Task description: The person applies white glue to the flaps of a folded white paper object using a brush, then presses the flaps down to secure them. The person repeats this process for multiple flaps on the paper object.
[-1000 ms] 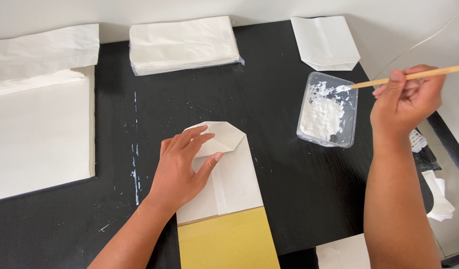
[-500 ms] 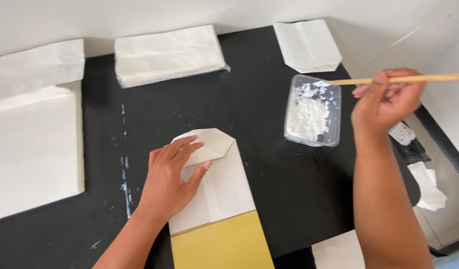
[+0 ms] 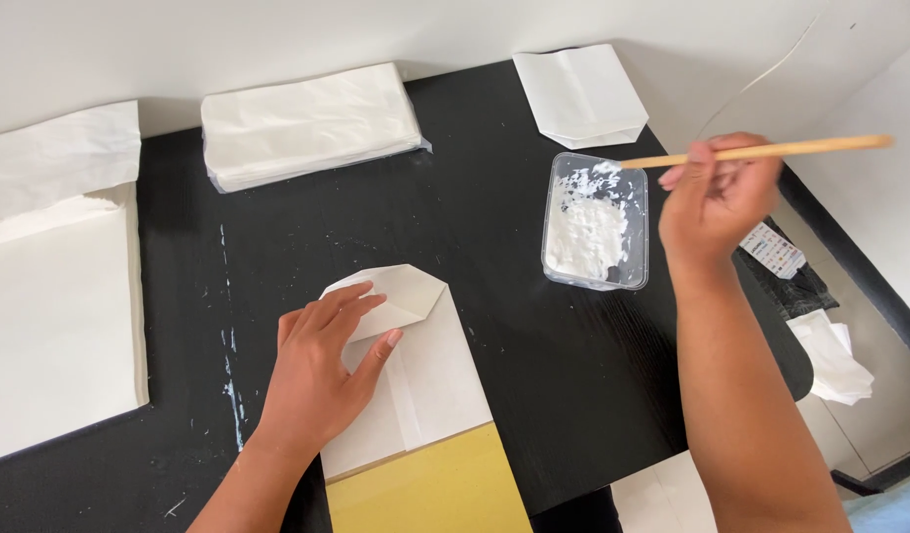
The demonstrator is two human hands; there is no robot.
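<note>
My left hand (image 3: 327, 365) lies flat, fingers apart, on a white paper bag (image 3: 430, 375) whose top end is folded into a point. The bag's lower part is yellow (image 3: 430, 494). My right hand (image 3: 721, 197) grips a thin wooden stick (image 3: 771, 151) held roughly level. The stick's tip rests at the far rim of a clear plastic tub (image 3: 595, 219) with white paste in it. The tub stands on the black table (image 3: 534, 375), to the right of the bag.
A wrapped stack of white paper (image 3: 307, 123) lies at the table's back, a folded white bag (image 3: 581, 94) at the back right. Large white sheets (image 3: 55, 296) cover the left side. Crumpled tissue (image 3: 835, 355) sits past the right edge. White paste smears (image 3: 228, 336) mark the table.
The stick's tip has moved from inside the tub up to its far rim as my right hand lifted slightly. My left hand stays on the bag. The camera view has shifted.
</note>
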